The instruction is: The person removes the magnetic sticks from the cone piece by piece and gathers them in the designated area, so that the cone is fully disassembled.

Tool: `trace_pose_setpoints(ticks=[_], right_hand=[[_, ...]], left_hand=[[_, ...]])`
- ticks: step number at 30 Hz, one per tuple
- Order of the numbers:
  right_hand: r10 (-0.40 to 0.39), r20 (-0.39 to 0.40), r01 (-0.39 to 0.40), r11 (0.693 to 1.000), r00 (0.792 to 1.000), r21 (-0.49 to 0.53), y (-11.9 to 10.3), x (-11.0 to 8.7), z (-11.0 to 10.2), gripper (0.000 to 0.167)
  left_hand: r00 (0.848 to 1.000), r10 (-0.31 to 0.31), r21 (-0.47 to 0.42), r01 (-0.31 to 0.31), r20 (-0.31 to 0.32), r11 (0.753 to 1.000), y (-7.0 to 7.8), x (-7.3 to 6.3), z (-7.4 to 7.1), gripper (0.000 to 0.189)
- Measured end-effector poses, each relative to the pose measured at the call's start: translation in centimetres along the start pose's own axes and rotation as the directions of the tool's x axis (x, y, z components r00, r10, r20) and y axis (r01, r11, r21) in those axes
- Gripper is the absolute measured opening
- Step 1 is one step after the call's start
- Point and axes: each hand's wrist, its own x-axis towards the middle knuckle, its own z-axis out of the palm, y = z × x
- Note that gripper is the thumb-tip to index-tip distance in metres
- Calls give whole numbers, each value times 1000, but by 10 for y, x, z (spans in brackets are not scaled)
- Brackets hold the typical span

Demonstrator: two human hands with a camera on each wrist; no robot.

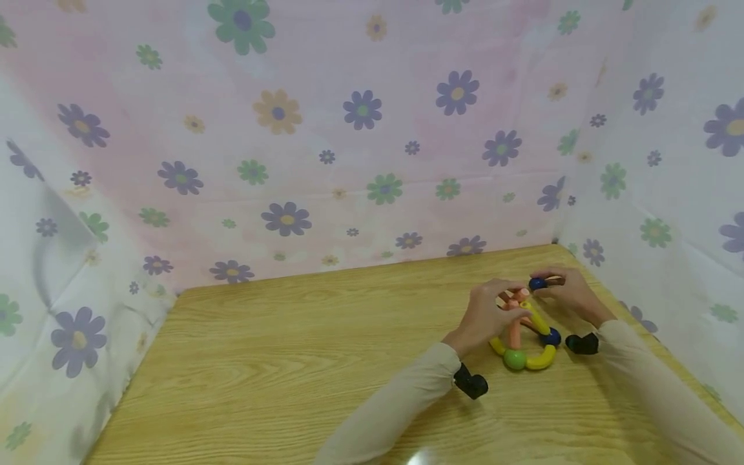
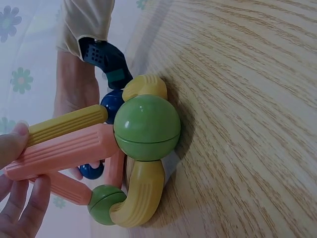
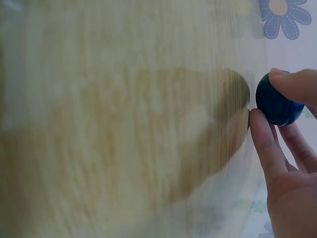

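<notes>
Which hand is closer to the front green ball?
Left. The left hand is above the front green ball, gripping the upper end of the pink rod rising from it; the right hand is farther back and right, holding a blue ball.

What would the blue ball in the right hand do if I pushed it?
That blue ball would probably roll, being round. It might feel slippery, since it looks smooth. It's likely stiff: no dents show where the fingers hold it.
</notes>
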Motion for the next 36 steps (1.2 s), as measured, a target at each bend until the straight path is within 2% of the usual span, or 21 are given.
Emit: trace_pose_setpoints(ticks=[10, 16, 22, 36], right_hand=[[12, -13, -13, 1000, 1000, -3, -1, -3, 3, 45], [45, -20, -45, 999, 999, 9, -4, -7, 2, 40], [34, -32, -34, 999, 999, 22, -2, -6, 3, 37], [50, -34, -50, 999, 998, 18, -4, -6, 0, 37]], left_hand=[[1000, -4, -5, 4, 0, 1000, 1, -1, 0, 42], [1000, -8, 7, 8, -1, 1000, 2, -1, 0, 42], [1000, 2, 37, -2, -17, 999, 1, -1, 1, 42], [999, -16, 21, 16, -32, 1000, 5, -1, 1, 43]])
